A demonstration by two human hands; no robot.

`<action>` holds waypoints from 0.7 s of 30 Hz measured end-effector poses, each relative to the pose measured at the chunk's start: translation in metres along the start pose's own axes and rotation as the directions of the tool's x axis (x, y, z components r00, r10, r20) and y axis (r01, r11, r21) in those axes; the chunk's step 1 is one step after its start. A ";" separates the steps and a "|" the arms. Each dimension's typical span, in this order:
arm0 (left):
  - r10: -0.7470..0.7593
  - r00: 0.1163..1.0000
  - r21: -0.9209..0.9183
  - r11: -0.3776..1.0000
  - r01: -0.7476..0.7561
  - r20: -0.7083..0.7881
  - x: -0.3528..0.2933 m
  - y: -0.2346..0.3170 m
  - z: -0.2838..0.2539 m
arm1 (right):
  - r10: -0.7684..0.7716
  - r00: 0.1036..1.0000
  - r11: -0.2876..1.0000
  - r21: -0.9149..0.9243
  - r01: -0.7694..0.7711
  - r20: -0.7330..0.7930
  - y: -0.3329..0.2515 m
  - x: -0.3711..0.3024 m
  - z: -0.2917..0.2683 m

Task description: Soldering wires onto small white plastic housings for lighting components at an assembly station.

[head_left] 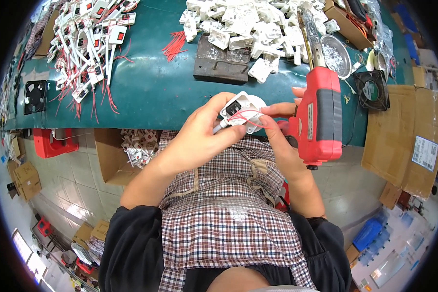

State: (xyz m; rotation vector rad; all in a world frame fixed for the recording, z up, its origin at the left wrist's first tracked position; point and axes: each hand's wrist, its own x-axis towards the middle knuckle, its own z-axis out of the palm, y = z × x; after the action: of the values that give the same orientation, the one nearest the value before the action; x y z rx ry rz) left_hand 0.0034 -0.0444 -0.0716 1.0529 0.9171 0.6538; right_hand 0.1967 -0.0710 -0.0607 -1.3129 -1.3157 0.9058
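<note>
In the head view, the left hand (204,124) has its grip closed on a white plastic housing (254,103), fingers behind and thumb along the lower edge. The housing is tilted open side up, just in front of the plaid apron (228,228) at the near edge of the green bench (151,92). A black switch (232,108) sits inside it, and thin red wires (243,116) loop across toward the right.

The right hand (280,129) is at the housing's right edge, thumb and forefinger a little apart beside the wires — I cannot tell whether they pinch them. A red and grey power tool (318,117) overlaps that hand; whether its grip also bears on the tool is unclear.

Farther back on the bench lie a heap of white plastic parts (238,19), a dark metal block (219,70) and a bundle of red wire pieces (173,46). Wired switch units (90,53) are piled at left — a black fan (35,97) near them — and a metal bowl (344,58) sits at right.
</note>
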 end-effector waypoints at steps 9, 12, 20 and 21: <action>0.096 0.977 0.269 0.962 -0.043 -0.188 -0.002 0.011 0.006 | 0.119 0.993 0.993 -0.015 -0.120 -0.025 -0.002 -0.008 0.005; -0.069 0.976 0.056 0.995 0.082 -0.207 -0.005 0.009 0.004 | -0.040 0.996 0.952 -0.298 0.063 0.081 0.006 -0.009 -0.004; 0.210 0.969 0.214 0.960 -0.179 -0.133 -0.009 0.007 0.004 | 0.037 0.998 0.995 -0.100 -0.031 0.054 0.007 -0.012 0.000; 0.246 0.961 0.295 0.934 -0.200 -0.125 -0.009 0.006 0.004 | 0.037 0.996 0.992 -0.123 -0.026 0.086 0.008 -0.012 -0.003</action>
State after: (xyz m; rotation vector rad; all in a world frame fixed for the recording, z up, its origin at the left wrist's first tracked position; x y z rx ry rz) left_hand 0.0025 -0.0519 -0.0621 1.3886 1.0598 0.8236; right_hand 0.1994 -0.0825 -0.0699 -1.4045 -1.4413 0.9269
